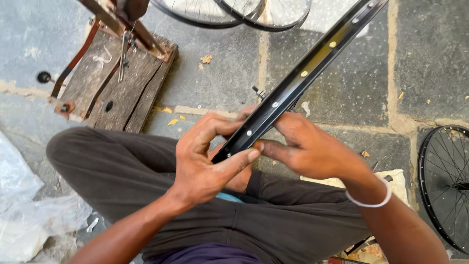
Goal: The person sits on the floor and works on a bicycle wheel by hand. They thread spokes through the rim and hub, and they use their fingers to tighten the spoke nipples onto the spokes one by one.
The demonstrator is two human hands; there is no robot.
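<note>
Gripping a black bicycle rim (298, 80) with both hands over the lap, seated on a stone floor (351, 93). Left hand (205, 156) is closed on the rim's near end from the left side, thumb pressed flat along the inner face beside a spoke hole, fingers curled behind. Right hand (305, 146) clamps the same end from the right, fingertips meeting the left thumb at the rim; a white bangle (371, 200) sits on that wrist. Rim runs diagonally from the hands up to the top right edge of view, inner channel facing up, row of spoke holes visible, held clear of the floor. A small metal part (259, 92) pokes out just behind the rim above the left hand, can't tell what it is. Wooden stand (122, 83) with metal brackets sits on the floor at upper left, well apart from the hands. Two spoked wheels (234, 12) at the top edge, another spoked wheel (447, 186) at the right edge. Clear plastic sheet (24, 210) at the lower left corner
</note>
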